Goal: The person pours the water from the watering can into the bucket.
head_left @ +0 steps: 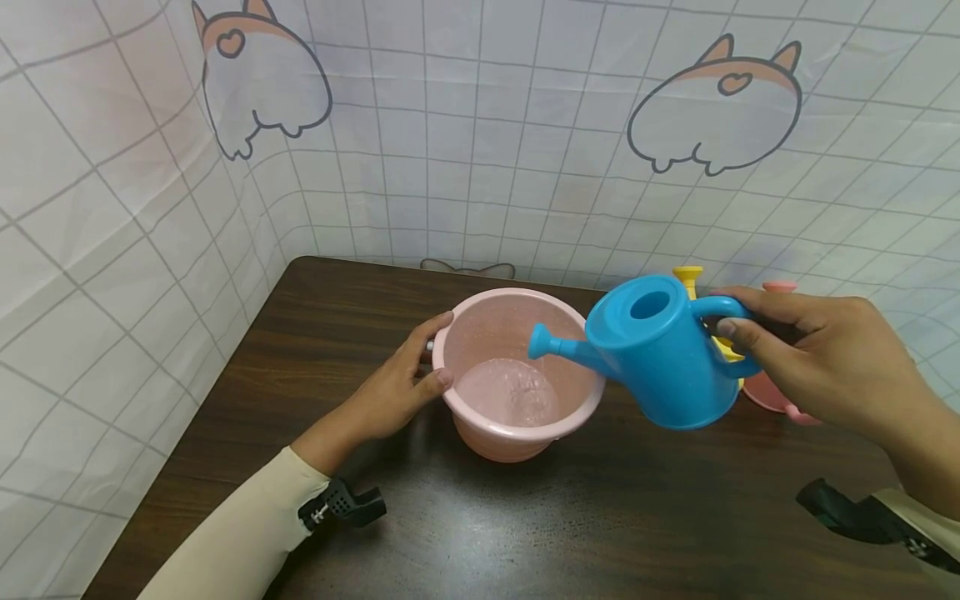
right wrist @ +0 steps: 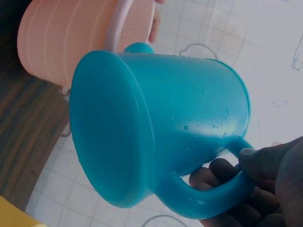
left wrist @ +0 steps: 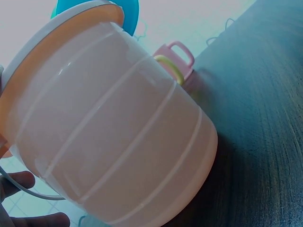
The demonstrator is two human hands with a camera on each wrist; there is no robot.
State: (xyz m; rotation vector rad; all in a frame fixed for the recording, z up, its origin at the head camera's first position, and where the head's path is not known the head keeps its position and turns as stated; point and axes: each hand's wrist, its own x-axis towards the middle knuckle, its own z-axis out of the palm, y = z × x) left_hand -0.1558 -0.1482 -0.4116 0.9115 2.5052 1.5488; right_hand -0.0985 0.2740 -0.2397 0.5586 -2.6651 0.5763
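A pink bucket (head_left: 517, 432) stands on the dark wooden table, with water rippling inside it. My left hand (head_left: 393, 379) holds its left rim between thumb and fingers. In the left wrist view some fingertips (left wrist: 21, 182) lie beside the bucket's thin handle (left wrist: 35, 193). My right hand (head_left: 847, 354) grips the loop handle of a blue watering can (head_left: 663, 367). The can is tilted left above the table, its spout over the bucket's opening. Droplets cling to the can's side in the right wrist view.
Behind the blue can stand a yellow watering can (head_left: 687, 277) and a pink one (head_left: 767, 393), both partly hidden. A white grid-patterned cloth (head_left: 480, 133) hangs behind the table (head_left: 247, 400) and along its left side.
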